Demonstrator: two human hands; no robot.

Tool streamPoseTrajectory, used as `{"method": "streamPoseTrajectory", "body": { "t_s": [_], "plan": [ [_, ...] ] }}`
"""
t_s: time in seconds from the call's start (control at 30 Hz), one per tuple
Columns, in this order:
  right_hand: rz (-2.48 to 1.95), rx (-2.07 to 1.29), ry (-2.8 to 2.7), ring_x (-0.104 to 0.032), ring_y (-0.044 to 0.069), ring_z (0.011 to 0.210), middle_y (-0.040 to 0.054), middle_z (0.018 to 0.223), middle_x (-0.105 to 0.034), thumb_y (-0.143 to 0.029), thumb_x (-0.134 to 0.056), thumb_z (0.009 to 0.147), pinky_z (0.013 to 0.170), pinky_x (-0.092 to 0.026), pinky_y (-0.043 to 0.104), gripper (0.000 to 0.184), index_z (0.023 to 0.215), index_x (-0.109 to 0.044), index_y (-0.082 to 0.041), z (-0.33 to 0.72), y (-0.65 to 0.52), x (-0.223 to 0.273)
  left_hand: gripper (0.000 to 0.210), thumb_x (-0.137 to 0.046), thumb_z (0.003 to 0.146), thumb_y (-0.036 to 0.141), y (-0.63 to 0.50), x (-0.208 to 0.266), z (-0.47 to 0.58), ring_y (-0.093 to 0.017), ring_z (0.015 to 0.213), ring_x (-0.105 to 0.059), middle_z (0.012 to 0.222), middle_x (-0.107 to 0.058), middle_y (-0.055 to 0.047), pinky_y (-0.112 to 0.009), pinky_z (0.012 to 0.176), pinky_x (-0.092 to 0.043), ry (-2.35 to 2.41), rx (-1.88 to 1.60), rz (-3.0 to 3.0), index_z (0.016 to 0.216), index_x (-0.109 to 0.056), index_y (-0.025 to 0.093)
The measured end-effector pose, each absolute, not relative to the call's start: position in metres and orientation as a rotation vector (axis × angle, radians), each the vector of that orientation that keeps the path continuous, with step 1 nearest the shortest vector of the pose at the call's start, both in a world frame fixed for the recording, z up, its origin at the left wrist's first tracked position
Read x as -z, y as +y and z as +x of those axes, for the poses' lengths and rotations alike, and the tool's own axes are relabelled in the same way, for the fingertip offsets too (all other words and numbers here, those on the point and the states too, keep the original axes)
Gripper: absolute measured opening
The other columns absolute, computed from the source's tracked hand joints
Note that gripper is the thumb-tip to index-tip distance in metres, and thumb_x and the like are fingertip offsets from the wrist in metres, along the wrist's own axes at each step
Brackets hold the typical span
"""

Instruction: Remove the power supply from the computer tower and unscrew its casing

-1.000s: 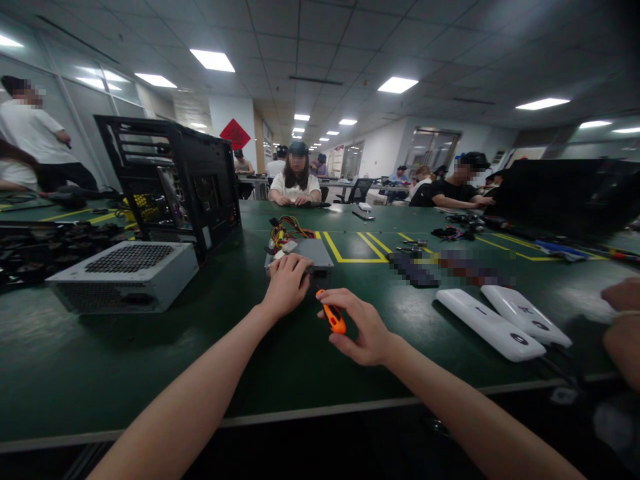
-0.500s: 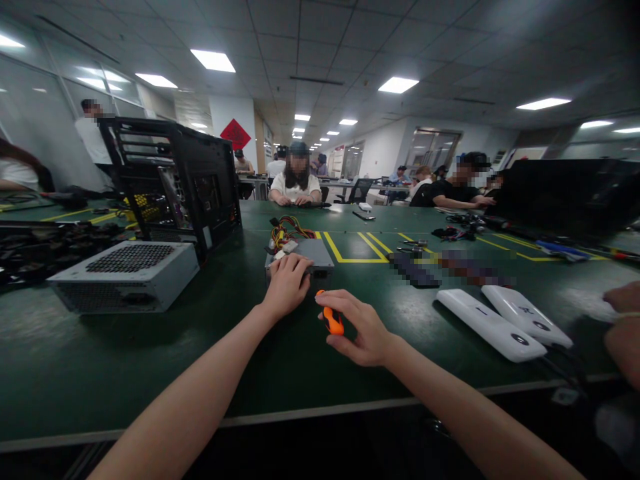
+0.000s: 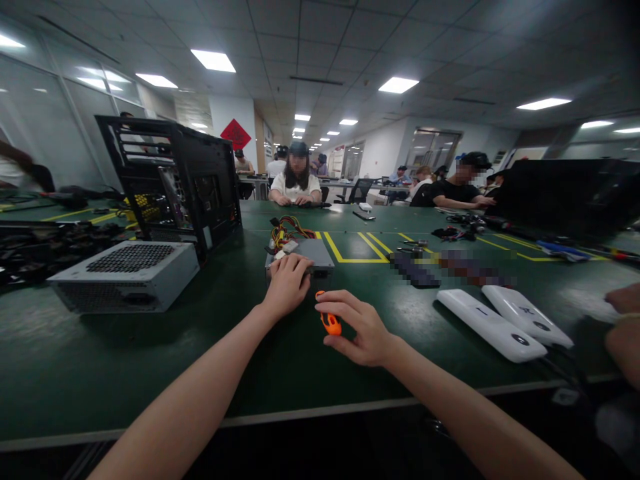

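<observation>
My left hand (image 3: 286, 287) presses on the near top edge of a grey power supply unit (image 3: 320, 252), fingers over the top and thumb at the front face by its socket. A bundle of coloured cables with white connectors (image 3: 287, 230) lies at its back left. In front of the unit, my right hand (image 3: 363, 328) holds an orange-handled screwdriver (image 3: 332, 325) loosely between thumb and fingers. Its shaft cannot be made out; the handle tilts toward the unit.
To the left sits a second power supply (image 3: 130, 270), before an open black computer case (image 3: 200, 180). Two white devices (image 3: 493, 327) lie at right, with a dark blurred item (image 3: 414, 269) behind. Another person's arm (image 3: 625, 333) reaches in at far right. A person (image 3: 297, 180) sits opposite.
The screwdriver handle has turned a little in my right hand, and its lower end shows a different side. My left hand and the power supply stay in place.
</observation>
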State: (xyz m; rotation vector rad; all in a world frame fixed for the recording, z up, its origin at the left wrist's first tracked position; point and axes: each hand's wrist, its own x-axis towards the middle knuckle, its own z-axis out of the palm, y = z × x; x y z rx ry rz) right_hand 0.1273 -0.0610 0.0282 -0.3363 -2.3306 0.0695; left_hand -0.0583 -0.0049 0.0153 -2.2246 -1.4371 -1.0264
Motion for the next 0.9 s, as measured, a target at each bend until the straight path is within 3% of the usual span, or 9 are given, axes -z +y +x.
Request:
{"method": "streamPoseTrajectory", "body": {
  "t_s": [0.13, 0.23, 0.37, 0.53, 0.7, 0.9],
  "plan": [
    [-0.375, -0.004, -2.19, -0.057, 0.019, 0.092, 0.0104, 0.102, -0.056, -0.037, -0.06, 0.076, 0.073, -0.05, 0.032, 0.035, 0.1, -0.042, -0.02, 0.128, -0.058, -0.022, 0.027, -0.044, 0.079, 0.02, -0.005, -0.016, -0.058, -0.023, 0.101, -0.044, 0.106, -0.052, -0.006, -0.039, 0.086, -0.029, -1.45, 1.032, -2.224, 0.105, -0.052, 0.024],
    [-0.376, 0.042, -2.173, -0.058, 0.019, 0.093, 0.0121, 0.104, -0.056, -0.036, -0.058, 0.078, 0.072, -0.05, 0.03, 0.036, 0.103, -0.038, -0.019, 0.129, -0.055, -0.016, 0.027, -0.044, 0.079, 0.02, -0.005, -0.015, -0.058, -0.023, 0.101, -0.044, 0.106, -0.052, -0.006, -0.039, 0.086, -0.029, -1.452, 1.029, -2.223, 0.105, -0.052, 0.024],
    [-0.385, 0.417, -2.261, -0.058, 0.019, 0.092, 0.0168, 0.111, -0.054, -0.025, -0.051, 0.084, 0.068, -0.049, 0.028, 0.029, 0.11, -0.039, -0.018, 0.129, -0.055, -0.015, 0.026, -0.045, 0.079, 0.02, -0.004, -0.014, -0.058, -0.022, 0.1, -0.044, 0.106, -0.052, -0.006, -0.038, 0.086, -0.029, -1.442, 1.029, -2.209, 0.104, -0.052, 0.024],
    [-0.434, 0.782, -2.17, -0.058, 0.02, 0.088, 0.0127, 0.105, -0.058, -0.018, -0.053, 0.08, 0.07, -0.047, 0.033, 0.021, 0.1, -0.048, -0.02, 0.124, -0.06, -0.019, 0.026, -0.045, 0.079, 0.021, -0.005, -0.015, -0.057, -0.022, 0.1, -0.044, 0.105, -0.052, -0.005, -0.038, 0.085, -0.029, -1.436, 1.03, -2.207, 0.104, -0.052, 0.023],
    [-0.393, 0.775, -2.207, -0.05, 0.024, 0.107, 0.0134, 0.118, -0.051, -0.013, -0.048, 0.079, 0.081, -0.045, 0.039, 0.027, 0.105, -0.049, -0.021, 0.121, -0.062, -0.02, 0.027, -0.044, 0.079, 0.021, -0.006, -0.016, -0.057, -0.022, 0.101, -0.044, 0.106, -0.052, -0.006, -0.039, 0.086, -0.028, -1.452, 1.044, -2.227, 0.105, -0.052, 0.023],
    [-0.388, 0.836, -2.165, -0.056, 0.02, 0.094, 0.0102, 0.108, -0.057, -0.011, -0.051, 0.078, 0.077, -0.047, 0.037, 0.025, 0.1, -0.052, -0.023, 0.125, -0.056, -0.02, 0.026, -0.044, 0.079, 0.021, -0.006, -0.016, -0.058, -0.022, 0.1, -0.044, 0.105, -0.052, -0.006, -0.039, 0.086, -0.029, -1.446, 1.052, -2.23, 0.104, -0.053, 0.023]
  ]
}}
